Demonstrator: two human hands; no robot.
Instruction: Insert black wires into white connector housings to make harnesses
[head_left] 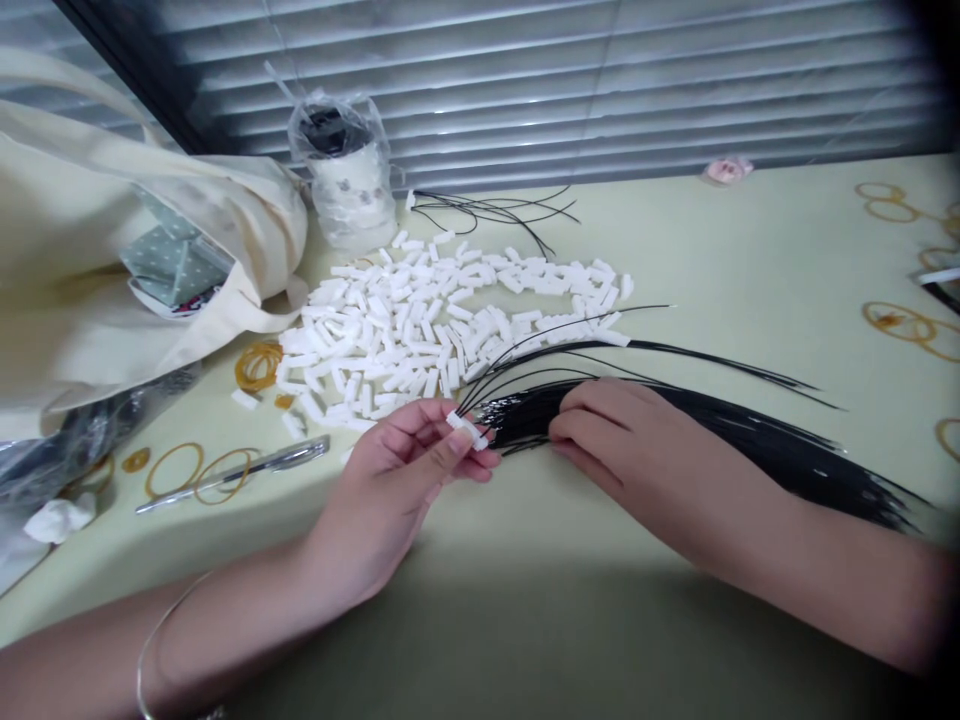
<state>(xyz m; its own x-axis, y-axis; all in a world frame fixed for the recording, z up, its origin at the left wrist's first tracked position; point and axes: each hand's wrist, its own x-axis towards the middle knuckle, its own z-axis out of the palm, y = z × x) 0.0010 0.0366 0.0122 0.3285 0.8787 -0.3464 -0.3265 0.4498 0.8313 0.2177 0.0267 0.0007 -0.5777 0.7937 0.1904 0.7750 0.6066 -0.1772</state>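
Between the thumb and fingers of my left hand (420, 455) is a white connector housing (466, 430), with several thin black wires (517, 377) running out of it to the right. My right hand (626, 430) lies over a thick bundle of black wires (720, 430), its fingers curled together at the near edge. Whether a wire is pinched in those fingertips is hidden. Bare silvery wire ends show at the bundle's left end, close to my left fingertips. Behind both hands spreads a heap of loose white connector housings (397, 320).
An open cloth bag (262, 230) stands at left, beside a plastic-wrapped cup (349, 180). A pen (232, 475) and rubber bands (259, 367) lie left of my hands. Wired connectors (487, 207) lie at the back, before the window blinds (487, 90). More rubber bands (904, 325) lie at right.
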